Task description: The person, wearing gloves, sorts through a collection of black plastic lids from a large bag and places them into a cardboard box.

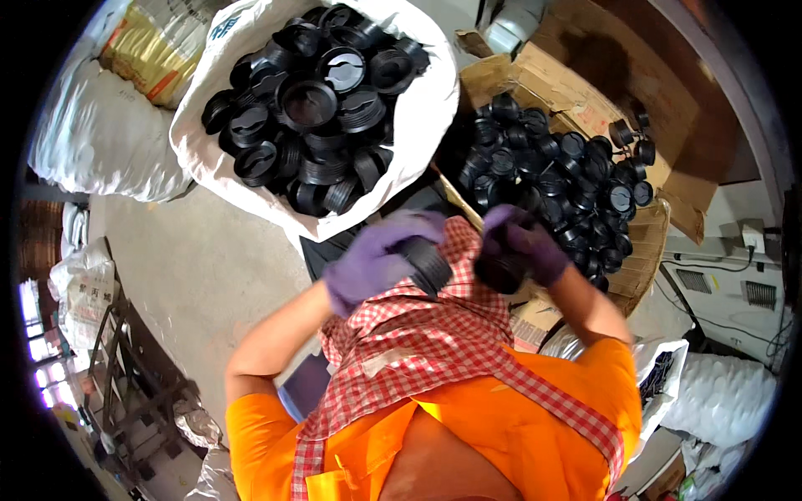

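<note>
My left hand (pixel 368 263), in a purple glove, is closed round a black threaded plastic cap (pixel 426 267) in front of my checked apron. Close by on the right, my gloved right hand (pixel 539 246) grips a dark round cap (pixel 499 271); motion and shadow blur its details. The two pieces are apart. Beyond my left hand stands a white woven sack (pixel 439 100) heaped with large black threaded caps (pixel 309 102). Past my right hand, a cardboard box (pixel 647 250) holds a pile of smaller-looking black round caps (pixel 547 184).
Full white sacks (pixel 109 138) lie at the far left, beside a yellow printed bag (pixel 154 50). A metal frame (pixel 125 384) stands at the lower left. Cables (pixel 718 267) run along the right wall, above another white sack (pixel 723 397).
</note>
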A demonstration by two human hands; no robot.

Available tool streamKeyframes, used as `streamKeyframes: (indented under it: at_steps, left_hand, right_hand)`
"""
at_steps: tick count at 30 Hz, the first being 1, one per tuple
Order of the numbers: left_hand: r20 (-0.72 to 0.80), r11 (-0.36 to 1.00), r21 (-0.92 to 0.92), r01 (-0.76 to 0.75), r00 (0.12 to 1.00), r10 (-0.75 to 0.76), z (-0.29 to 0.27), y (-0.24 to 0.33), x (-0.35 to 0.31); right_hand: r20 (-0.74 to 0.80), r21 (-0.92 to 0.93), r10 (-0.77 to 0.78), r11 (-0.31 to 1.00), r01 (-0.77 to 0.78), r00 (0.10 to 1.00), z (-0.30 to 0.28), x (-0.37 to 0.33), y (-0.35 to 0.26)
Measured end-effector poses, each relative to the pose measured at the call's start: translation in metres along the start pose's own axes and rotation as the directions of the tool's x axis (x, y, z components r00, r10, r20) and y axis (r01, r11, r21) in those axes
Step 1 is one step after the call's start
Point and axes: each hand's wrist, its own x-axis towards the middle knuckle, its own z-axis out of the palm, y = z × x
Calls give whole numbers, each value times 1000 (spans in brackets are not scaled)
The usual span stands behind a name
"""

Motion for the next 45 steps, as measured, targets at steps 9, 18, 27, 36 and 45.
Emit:
streamKeyframes:
  at_steps: [9,18,27,36,45]
  left_hand:
    - [-450,955,-171,241,843,-294,51,-42,14]
    - [6,95,992,-82,786,618,-80,42,52]
    - [-246,-126,945,302,909,337,-269,-57,95]
    - [-430,-152,895,419,902,-46,-243,-18,121]
    - [-280,10,955,296,892,355,-187,10,61]
  right_hand:
    - [-92,-879,-761,365,306,642,11,66,35]
    - [-10,-971,-946,-68,-227,323,-74,-23,-10]
    - [169,-334,-858,414,-847,-486,-58,-371,-71]
    - [-782,404,-467,122,-906,-412,-70,-500,-27]
    - [-147,-262,-974,-132,-956,174,-119,-358,-132]
